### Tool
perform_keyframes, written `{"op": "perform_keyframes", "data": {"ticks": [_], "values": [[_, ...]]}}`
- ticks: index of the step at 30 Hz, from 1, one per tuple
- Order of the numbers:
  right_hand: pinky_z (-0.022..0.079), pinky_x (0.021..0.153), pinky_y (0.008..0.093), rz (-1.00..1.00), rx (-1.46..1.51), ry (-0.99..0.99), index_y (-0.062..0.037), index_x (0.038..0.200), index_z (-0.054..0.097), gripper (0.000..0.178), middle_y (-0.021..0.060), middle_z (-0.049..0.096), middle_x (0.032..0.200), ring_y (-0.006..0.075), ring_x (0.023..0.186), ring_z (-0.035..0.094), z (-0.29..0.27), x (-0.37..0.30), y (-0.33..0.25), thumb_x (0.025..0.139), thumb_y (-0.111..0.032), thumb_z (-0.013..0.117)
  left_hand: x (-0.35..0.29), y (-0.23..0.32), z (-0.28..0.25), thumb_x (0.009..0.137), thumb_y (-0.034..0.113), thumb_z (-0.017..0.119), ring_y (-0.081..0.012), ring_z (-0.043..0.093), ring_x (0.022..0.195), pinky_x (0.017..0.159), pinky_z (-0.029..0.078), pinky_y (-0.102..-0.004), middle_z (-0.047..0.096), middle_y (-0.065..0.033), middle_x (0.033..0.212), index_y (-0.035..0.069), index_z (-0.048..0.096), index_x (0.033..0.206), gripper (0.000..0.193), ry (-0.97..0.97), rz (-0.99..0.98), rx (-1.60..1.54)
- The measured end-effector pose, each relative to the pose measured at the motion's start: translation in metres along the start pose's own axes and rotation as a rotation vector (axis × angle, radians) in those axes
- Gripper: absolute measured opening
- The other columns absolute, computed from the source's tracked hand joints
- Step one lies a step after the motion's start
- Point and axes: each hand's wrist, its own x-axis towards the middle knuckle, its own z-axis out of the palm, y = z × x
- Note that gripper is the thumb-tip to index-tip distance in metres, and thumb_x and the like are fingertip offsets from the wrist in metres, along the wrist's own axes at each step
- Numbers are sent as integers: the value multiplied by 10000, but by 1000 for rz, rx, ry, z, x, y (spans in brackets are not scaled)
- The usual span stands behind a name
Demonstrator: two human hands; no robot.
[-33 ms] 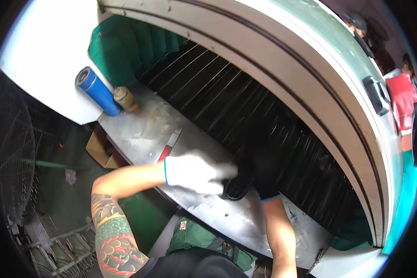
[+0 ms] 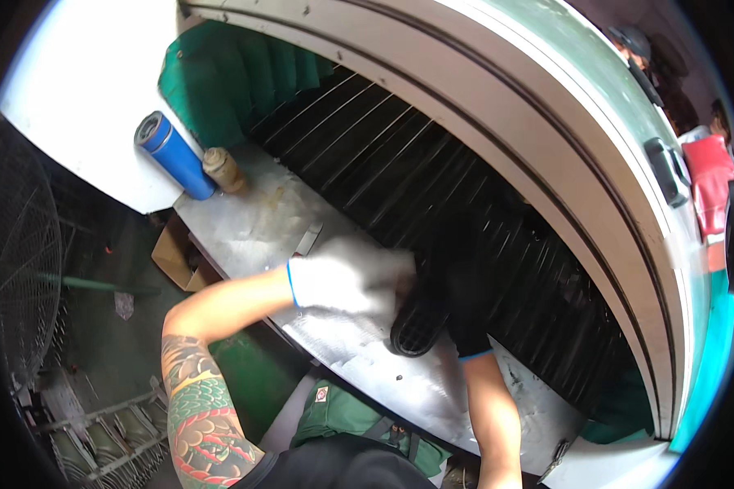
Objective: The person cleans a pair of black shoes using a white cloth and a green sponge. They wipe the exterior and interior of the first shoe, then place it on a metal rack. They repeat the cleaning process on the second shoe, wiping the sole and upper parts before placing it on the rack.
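My left hand (image 2: 352, 279), in a white glove with a blue cuff, is smeared by motion beside the upper part of a black shoe (image 2: 420, 328). How its fingers lie does not show. A black glove covers my right hand (image 2: 469, 306), which grips the shoe from the right. Its fingers merge into the dark background. The rounded, grid-patterned end of the sole faces up over the metal ledge (image 2: 363, 346). Just past my left glove, a flat pale blade (image 2: 308, 240) lies on the ledge, its other end hidden under the glove.
A blue cylinder (image 2: 175, 159) and a tan bottle (image 2: 223, 169) stand at the ledge's far left end. Behind the ledge run dark metal rods (image 2: 351, 147), under a curved pale frame (image 2: 497, 98). A cardboard box (image 2: 174, 254) sits below left, near a wire fan guard (image 2: 24, 261).
My left hand has shifted slightly up and away from the sole's end, covering the blade's red handle and uncovering more of the sole. My right hand stays nearly in place.
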Motion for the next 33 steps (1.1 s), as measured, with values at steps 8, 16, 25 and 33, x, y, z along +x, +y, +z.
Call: {"op": "perform_keyframes", "data": {"ticks": [8,16,25,33], "values": [[520,1043,518,49,-20,-103,27,1399,609,464,237,655,1350,391,1196,646,2,-62,0,1042,-269,596,33,-252,-187,878,295,640,-448,620,1287,1090,505,-513,587,-342,1421,-24,505,1454,672,1277,-1146,-64],[522,1044,501,83,-101,-139,24,1400,613,445,221,661,1348,369,1188,652,-7,-73,-14,1056,-257,574,145,-303,-194,875,202,602,-347,712,1120,932,585,-495,694,-209,1295,-50,551,1407,590,860,-689,829],[525,1046,483,136,-151,-181,21,1400,617,426,204,667,1347,345,1180,658,-7,-73,-24,1073,-243,549,115,-367,-233,924,225,582,-347,697,1135,939,577,-497,684,-188,1323,19,583,1397,515,779,-1002,857],[527,1047,467,163,-173,-211,18,1400,620,411,188,673,1345,323,1173,664,-3,-70,-29,1087,-231,526,92,-400,-278,964,252,563,-346,679,1178,972,565,-486,674,-178,1352,74,600,1403,476,740,-1064,680]]}}
